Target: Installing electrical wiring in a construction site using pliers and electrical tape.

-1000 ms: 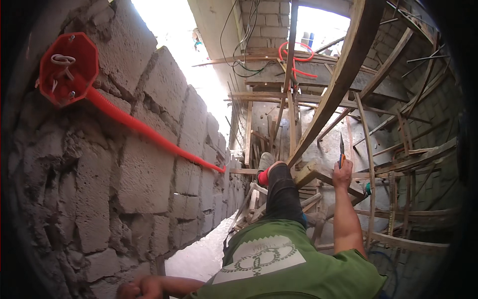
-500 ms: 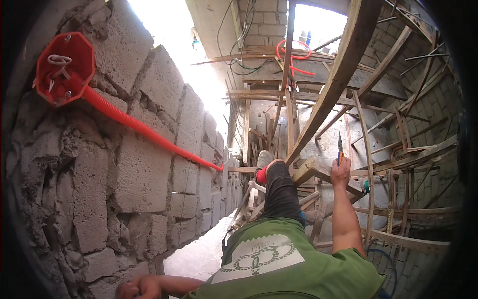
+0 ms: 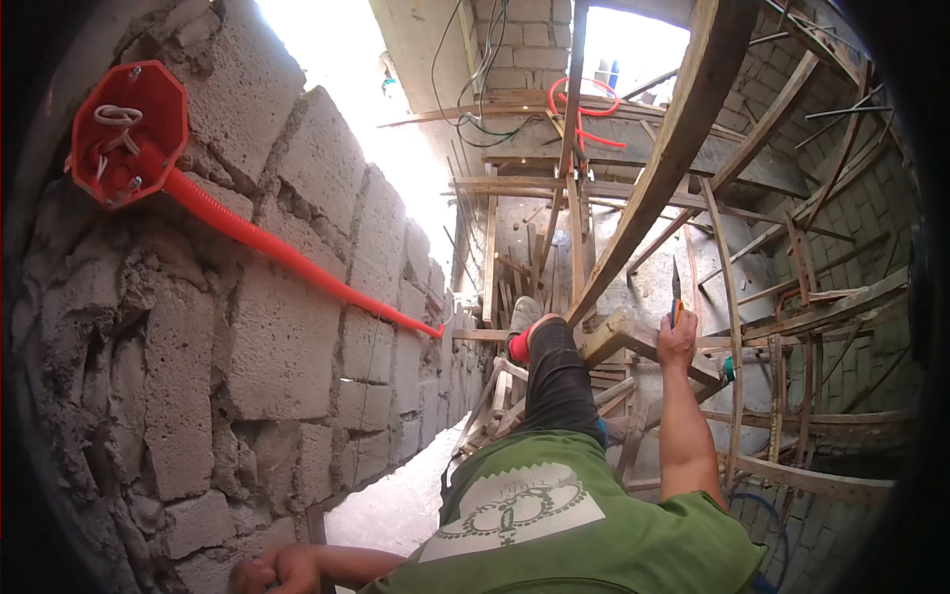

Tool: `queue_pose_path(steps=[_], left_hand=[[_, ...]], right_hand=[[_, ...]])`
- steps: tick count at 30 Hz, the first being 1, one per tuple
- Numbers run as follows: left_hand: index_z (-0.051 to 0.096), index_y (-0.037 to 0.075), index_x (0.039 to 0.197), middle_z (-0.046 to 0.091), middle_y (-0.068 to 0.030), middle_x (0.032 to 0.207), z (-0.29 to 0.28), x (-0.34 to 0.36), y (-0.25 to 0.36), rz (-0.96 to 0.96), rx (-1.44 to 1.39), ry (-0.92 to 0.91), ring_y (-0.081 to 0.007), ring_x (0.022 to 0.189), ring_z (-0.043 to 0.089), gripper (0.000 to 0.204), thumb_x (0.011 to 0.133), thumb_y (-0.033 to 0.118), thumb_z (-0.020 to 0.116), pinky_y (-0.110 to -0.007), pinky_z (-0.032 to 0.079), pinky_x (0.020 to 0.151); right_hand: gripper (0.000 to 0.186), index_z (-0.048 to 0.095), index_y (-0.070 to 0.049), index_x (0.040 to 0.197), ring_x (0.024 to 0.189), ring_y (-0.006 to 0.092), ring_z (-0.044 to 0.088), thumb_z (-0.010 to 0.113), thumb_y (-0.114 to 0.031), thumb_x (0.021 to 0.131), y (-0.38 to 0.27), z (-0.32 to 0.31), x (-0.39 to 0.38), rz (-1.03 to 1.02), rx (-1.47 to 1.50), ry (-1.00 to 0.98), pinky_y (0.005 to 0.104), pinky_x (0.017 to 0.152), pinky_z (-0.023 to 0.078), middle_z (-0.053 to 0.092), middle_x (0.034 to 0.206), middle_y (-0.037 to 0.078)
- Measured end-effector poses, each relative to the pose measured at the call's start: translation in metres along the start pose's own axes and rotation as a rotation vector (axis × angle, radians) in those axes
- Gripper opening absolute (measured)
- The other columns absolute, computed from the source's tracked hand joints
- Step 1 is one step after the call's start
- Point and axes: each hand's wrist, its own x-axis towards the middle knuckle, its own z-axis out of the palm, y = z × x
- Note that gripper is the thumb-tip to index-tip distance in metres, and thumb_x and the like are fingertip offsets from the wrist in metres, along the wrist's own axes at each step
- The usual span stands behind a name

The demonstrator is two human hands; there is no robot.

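Note:
My right hand point(image 3: 678, 342) is closed around a pair of long-nose pliers point(image 3: 676, 292) with blue and orange handles, their dark pointed jaws aimed away from me. That hand is above a wooden beam point(image 3: 633, 337). Low on the left, my left hand point(image 3: 277, 571) is closed beside the block wall point(image 3: 277, 337); what its fingers hold, if anything, is hidden. Fixed in the wall at the upper left is a red octagonal junction box point(image 3: 129, 134) with white wire coiled in it. A red corrugated conduit point(image 3: 287, 259) runs from the box along the wall.
Wooden scaffold poles rise around me, with one thick diagonal post point(image 3: 673, 148) close in front. Planks and timber lie below my foot point(image 3: 524, 315). Farther off are a loop of red conduit point(image 3: 586, 99) and hanging dark cables point(image 3: 485, 69). Metal bars point(image 3: 841, 112) jut in at the right.

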Motion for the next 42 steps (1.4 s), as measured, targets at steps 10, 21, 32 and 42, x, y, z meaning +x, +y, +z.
queue_pose_path(steps=[10, 21, 32, 42], left_hand=[[0.056, -0.003, 0.089, 0.061, -0.0143, 0.072, -0.029, -0.012, -0.010, -0.109, -0.108, -0.076, -0.0256, 0.056, 0.059, 0.018, 0.096, 0.013, 0.061, -0.037, 0.050, 0.051], [0.053, 0.002, 0.106, 0.058, -0.0044, 0.083, 0.004, -0.049, 0.081, -0.901, -0.426, -0.399, -0.0103, 0.066, 0.051, 0.014, 0.100, 0.014, 0.057, -0.025, 0.041, 0.057], [0.056, 0.003, 0.118, 0.033, 0.0080, 0.060, 0.118, -0.094, 0.243, -2.701, -1.511, -1.046, -0.0032, 0.045, 0.032, 0.024, 0.103, 0.022, 0.055, -0.024, 0.030, 0.046], [0.053, 0.002, 0.122, 0.036, 0.0092, 0.059, 0.135, -0.079, 0.260, -2.809, -1.662, -1.052, -0.0024, 0.045, 0.034, 0.028, 0.105, 0.025, 0.053, -0.022, 0.030, 0.049]], right_hand=[[0.033, 0.059, -0.003, 0.115, 0.111, 0.0392, 0.058, 0.064, -0.025, 0.091, 0.008, 0.000, 0.002, 0.007, 0.019, -0.022, 0.0477, 0.093, 0.048, 0.055, 0.123, 0.018], [0.035, 0.061, -0.006, 0.117, 0.113, 0.0383, 0.058, 0.065, -0.029, 0.091, 0.002, 0.001, 0.003, 0.000, 0.027, -0.044, 0.0494, 0.094, 0.049, 0.055, 0.124, 0.016], [0.034, 0.061, -0.010, 0.119, 0.117, 0.0353, 0.057, 0.064, -0.029, 0.090, 0.002, 0.000, 0.004, 0.049, 0.030, -0.062, 0.0493, 0.094, 0.049, 0.054, 0.126, 0.013], [0.034, 0.062, -0.011, 0.120, 0.115, 0.0349, 0.058, 0.064, -0.028, 0.091, 0.004, 0.002, 0.003, 0.039, 0.044, -0.020, 0.0487, 0.094, 0.049, 0.055, 0.126, 0.013]])
